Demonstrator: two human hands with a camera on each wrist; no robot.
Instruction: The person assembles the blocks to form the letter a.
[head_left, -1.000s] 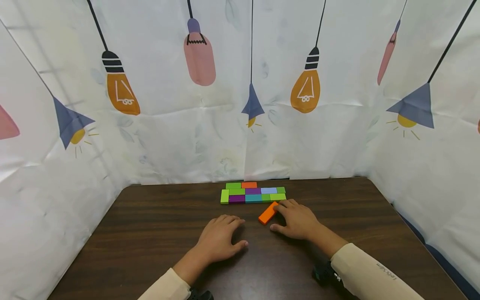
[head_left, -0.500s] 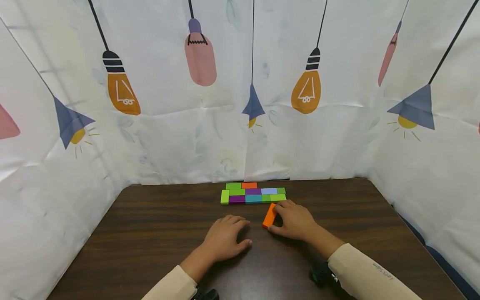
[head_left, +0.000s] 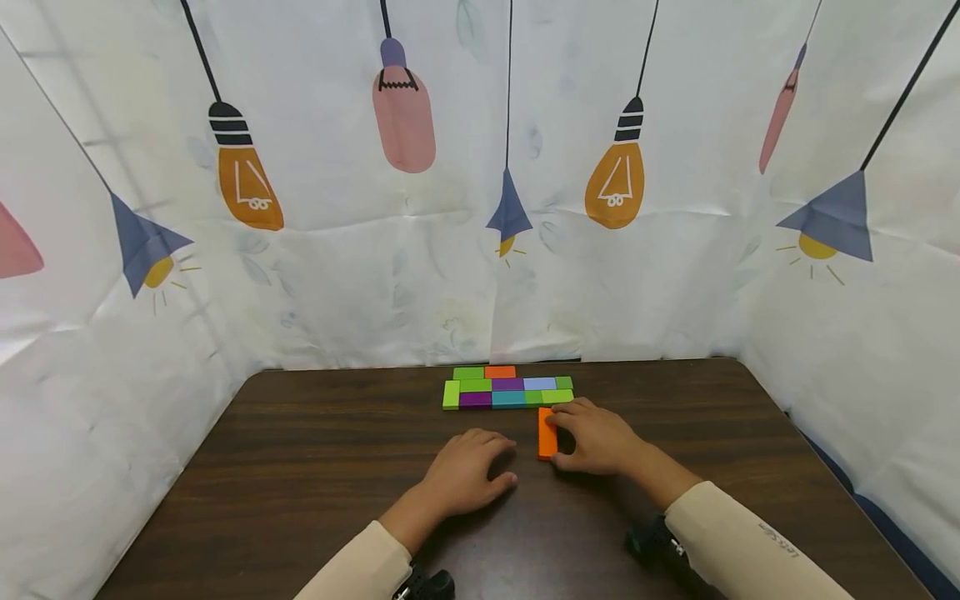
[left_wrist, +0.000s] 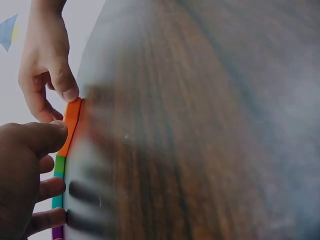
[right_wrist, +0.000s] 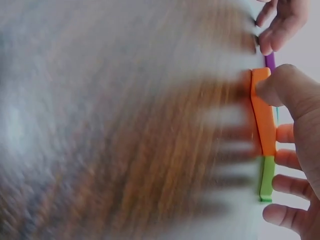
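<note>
My right hand (head_left: pixel 602 440) holds an orange rectangular block (head_left: pixel 547 435) along its right side, thumb near the close end and fingertips near the far end. The block lies lengthwise away from me, its far end close to a flat group of coloured blocks (head_left: pixel 508 399). In the right wrist view my right thumb (right_wrist: pixel 280 85) overlaps the orange block, with a green block (right_wrist: pixel 267 179) beyond its far end. My left hand (head_left: pixel 467 472) rests loosely over the table, left of the orange block, fingers relaxed and holding nothing.
The grouped blocks, in green, purple, teal, light blue and orange, lie in uneven rows near the back edge of the dark wood table (head_left: pixel 322 467). A white curtain (head_left: pixel 345 283) printed with lamps surrounds the table's back and sides.
The orange block has turned from slanted to straight and shifted slightly right, with my right thumb coming against it. My left hand has slid a little to the right.
</note>
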